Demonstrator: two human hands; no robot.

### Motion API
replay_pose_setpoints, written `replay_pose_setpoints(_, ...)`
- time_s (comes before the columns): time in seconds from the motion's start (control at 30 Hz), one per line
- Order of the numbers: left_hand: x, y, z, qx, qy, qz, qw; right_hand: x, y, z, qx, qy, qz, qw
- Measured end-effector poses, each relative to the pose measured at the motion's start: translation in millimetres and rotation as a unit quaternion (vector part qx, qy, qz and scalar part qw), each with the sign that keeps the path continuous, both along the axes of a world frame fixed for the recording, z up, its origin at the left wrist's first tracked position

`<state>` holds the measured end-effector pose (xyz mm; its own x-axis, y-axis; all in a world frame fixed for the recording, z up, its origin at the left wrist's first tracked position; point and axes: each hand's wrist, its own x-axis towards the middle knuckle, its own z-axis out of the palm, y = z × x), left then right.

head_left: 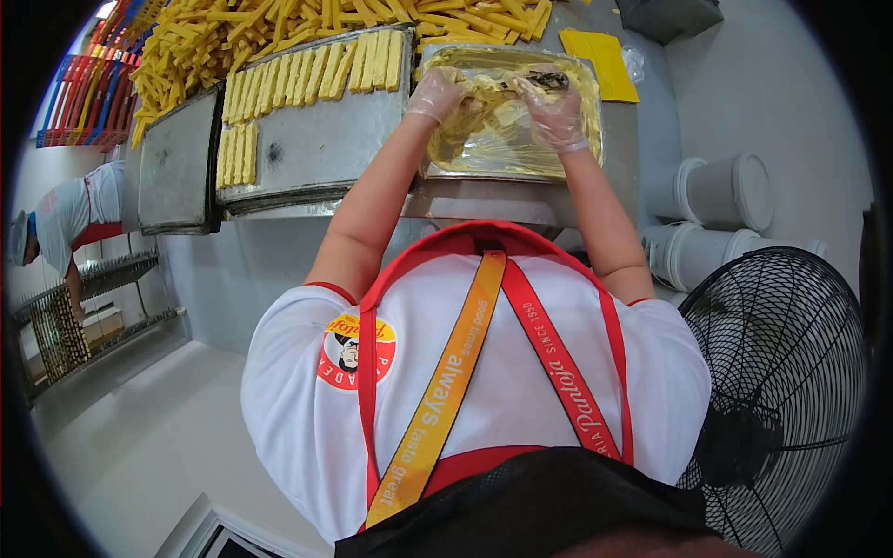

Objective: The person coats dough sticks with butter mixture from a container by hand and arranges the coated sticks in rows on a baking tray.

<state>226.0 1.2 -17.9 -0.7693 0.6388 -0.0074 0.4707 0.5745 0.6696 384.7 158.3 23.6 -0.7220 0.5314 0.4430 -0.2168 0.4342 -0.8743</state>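
Both of my hands wear clear plastic gloves and reach over a metal tray (595, 139) lined with plastic film and smeared with soft yellow dough (493, 110). My left hand (437, 95) is at the tray's left side, its fingers curled into the dough. On the right, my right hand (555, 110) has bent fingers closed on the dough too. A dark brown patch (549, 81) shows just beyond its fingers; I cannot tell what it is. To the left, a flat metal sheet (312, 139) bears rows of pale yellow sticks (307, 76).
A heap of yellow sticks (214, 42) lies behind. A yellow sheet (600, 65) is right of the tray. White buckets (726, 191) and a black fan (772, 400) stand at right. Another person (79, 209) bends over a rack (93, 288) at left.
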Motion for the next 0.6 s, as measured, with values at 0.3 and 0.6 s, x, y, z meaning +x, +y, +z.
replay_pose_setpoints(0.3,31,-16,50,0.116,0.152,-0.103,0.976,-12,47,-19,-0.135,0.0,-0.026,0.991)
replay_pose_setpoints(0.6,17,-22,19,0.226,0.147,-0.246,0.931,-19,42,38,-0.104,-0.229,-0.104,0.962)
